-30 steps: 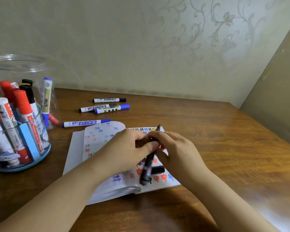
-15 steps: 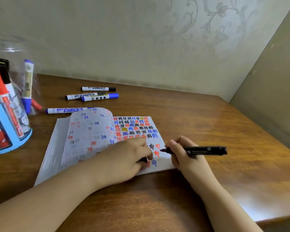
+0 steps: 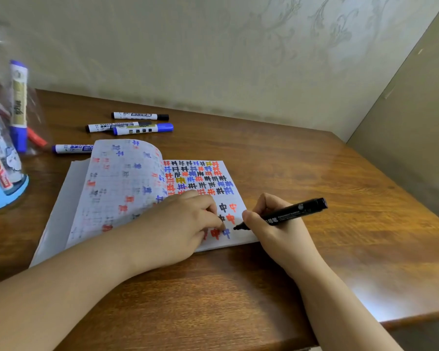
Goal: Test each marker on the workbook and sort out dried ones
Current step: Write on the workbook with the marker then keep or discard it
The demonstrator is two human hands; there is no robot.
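The workbook [image 3: 238, 198] lies open on the wooden table, its right page filled with red, blue and black characters and its left page curling up. My right hand [image 3: 276, 231] grips an uncapped black marker [image 3: 295, 211] in a writing hold. The marker's tip touches the lower right of the page, beside a blue character. My left hand [image 3: 178, 229] rests on the page with its fingers curled; the black cap seen under them earlier is hidden now.
Several capped markers lie behind the workbook: a black one [image 3: 140, 115], another black one [image 3: 112, 126], a blue one [image 3: 143, 129] and a blue one [image 3: 71, 148]. A clear jar [image 3: 8, 153] with several markers stands at the far left. A wall panel [image 3: 403, 138] closes the right side.
My hands came apart after uncapping the marker. The right hand turned the black marker into a writing hold and lowered its tip to the page. The view shifted right.
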